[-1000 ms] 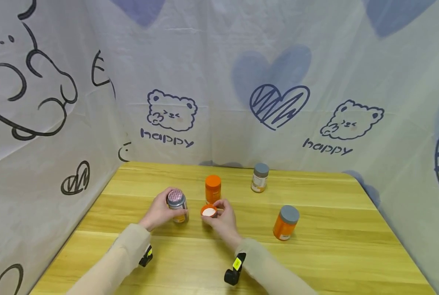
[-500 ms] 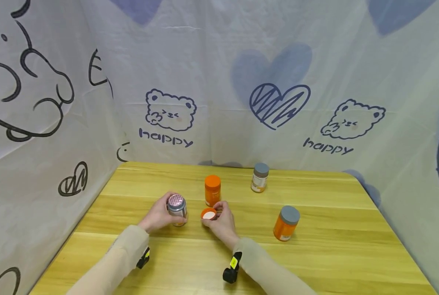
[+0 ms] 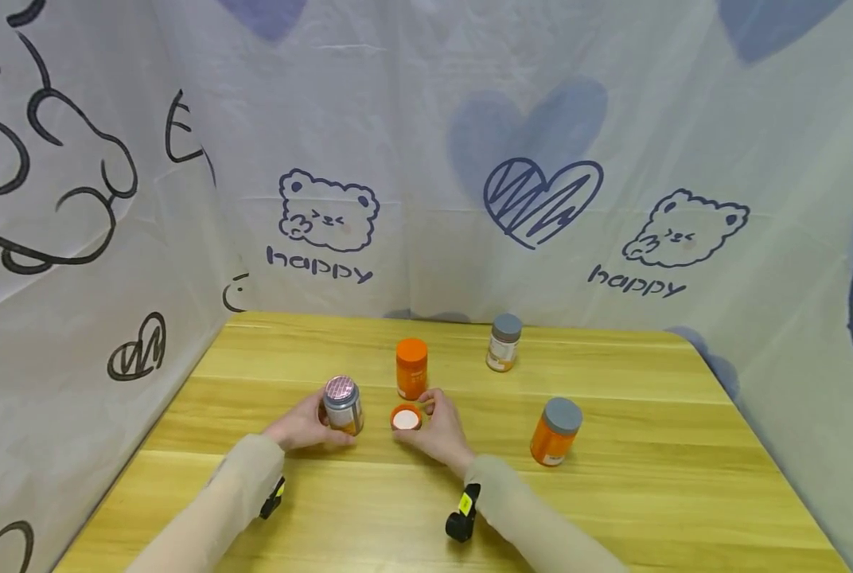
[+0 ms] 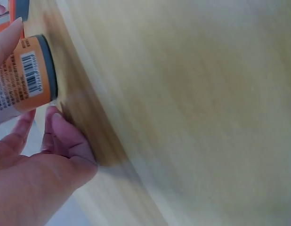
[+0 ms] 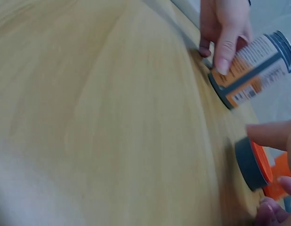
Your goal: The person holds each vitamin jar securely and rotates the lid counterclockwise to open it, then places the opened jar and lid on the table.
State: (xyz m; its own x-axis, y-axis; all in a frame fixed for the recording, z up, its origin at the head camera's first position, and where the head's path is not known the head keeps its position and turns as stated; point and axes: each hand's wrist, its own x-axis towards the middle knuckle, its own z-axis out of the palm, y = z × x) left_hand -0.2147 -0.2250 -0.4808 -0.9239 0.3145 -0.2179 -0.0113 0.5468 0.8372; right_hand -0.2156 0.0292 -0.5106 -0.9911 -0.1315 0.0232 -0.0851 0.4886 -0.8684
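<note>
A lidless jar [image 3: 344, 406] with a grey neck, an orange and white label and a pinkish cross-hatched seal stands upright on the wooden table. My left hand [image 3: 305, 422] is spread loosely about its lower left side, the thumb low at its front. To the right lies an upturned lid [image 3: 406, 418], grey outside and orange-rimmed, with a white inside. Around it rests my right hand [image 3: 437, 430], its thumb at the rim and the other fingers apart from it. The right wrist view shows the lid's grey side [image 5: 250, 164] standing near the orange jar.
Right behind the lid stands an orange jar [image 3: 412, 370] with an orange lid. At the back is a grey-lidded white and orange jar [image 3: 504, 342]; farther right is an orange jar [image 3: 556, 432] with a grey lid. A printed cloth [image 3: 426, 263] hangs behind the wooden table [image 3: 634, 477].
The open jar has come down onto the table, and my left fingers have loosened around it. My right fingers have spread from the lid, which has moved slightly lower. The other jars stay put.
</note>
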